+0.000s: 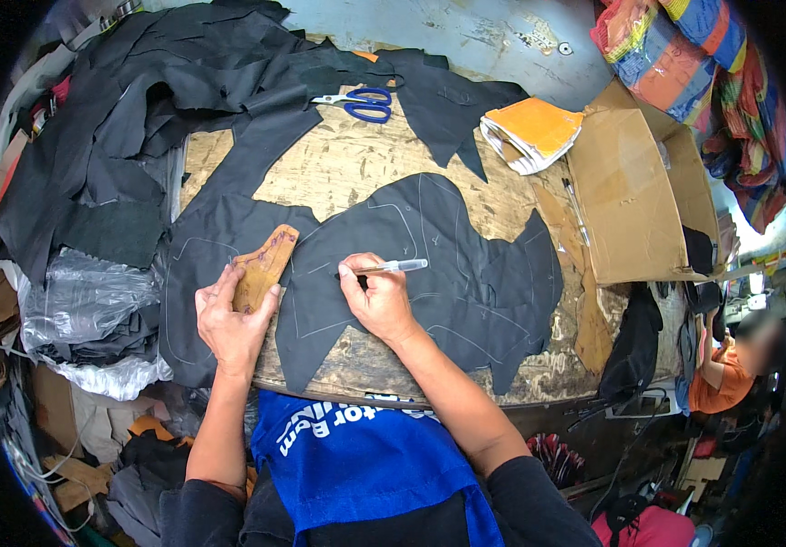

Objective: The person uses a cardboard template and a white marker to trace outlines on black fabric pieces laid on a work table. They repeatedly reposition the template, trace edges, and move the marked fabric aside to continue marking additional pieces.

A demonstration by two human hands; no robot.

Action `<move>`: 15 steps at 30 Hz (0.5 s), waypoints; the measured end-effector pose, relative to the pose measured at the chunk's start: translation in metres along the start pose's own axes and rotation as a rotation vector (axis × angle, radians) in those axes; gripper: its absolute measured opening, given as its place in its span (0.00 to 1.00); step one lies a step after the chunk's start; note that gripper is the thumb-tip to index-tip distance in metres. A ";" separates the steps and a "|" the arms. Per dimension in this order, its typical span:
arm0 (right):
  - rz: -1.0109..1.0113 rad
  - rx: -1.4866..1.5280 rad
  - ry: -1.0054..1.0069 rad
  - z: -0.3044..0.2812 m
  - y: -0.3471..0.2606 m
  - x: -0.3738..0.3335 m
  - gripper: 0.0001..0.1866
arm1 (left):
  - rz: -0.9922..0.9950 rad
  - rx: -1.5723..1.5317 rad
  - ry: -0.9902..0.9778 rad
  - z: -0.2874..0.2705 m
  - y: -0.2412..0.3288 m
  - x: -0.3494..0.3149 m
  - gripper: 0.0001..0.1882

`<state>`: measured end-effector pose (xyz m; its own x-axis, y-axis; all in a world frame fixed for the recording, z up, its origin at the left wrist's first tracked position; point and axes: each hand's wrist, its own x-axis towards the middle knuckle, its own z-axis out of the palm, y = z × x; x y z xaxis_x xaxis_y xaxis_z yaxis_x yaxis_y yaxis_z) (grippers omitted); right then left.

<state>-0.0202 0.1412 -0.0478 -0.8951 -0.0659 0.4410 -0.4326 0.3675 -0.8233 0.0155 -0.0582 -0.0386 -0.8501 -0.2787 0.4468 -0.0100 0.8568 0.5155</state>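
My left hand [234, 319] holds a small brown pattern template [267, 264], its edge marked with dark spots, between thumb and fingers. The template is over the black leather-like sheet [479, 273], near its left part. A pen [402, 265] with a clear barrel is gripped in my right hand [376, 296], which rests on the sheet to the right of the template. Pale outlines of curved shapes are drawn on the black material. The pen's tip is hidden by my fingers.
Blue-handled scissors [367, 104] lie at the board's far side. Black scraps [128, 155] are heaped at the left, above a plastic bag [92, 305]. A folded orange-and-white cloth [531, 132] and cardboard box [625, 196] stand right. Another person [725, 383] sits at the far right.
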 end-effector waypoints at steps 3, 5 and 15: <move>-0.022 -0.005 -0.001 0.000 0.000 -0.001 0.05 | -0.001 -0.003 0.001 0.000 -0.001 -0.001 0.25; -0.027 0.004 0.017 0.001 -0.001 -0.001 0.04 | -0.001 -0.010 0.001 0.001 -0.001 0.000 0.25; -0.012 0.090 -0.045 -0.005 -0.005 -0.003 0.04 | -0.042 -0.055 -0.004 -0.002 -0.002 0.001 0.25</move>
<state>-0.0149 0.1446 -0.0433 -0.8928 -0.1119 0.4364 -0.4496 0.2813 -0.8478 0.0157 -0.0606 -0.0380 -0.8517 -0.3118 0.4212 -0.0166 0.8195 0.5729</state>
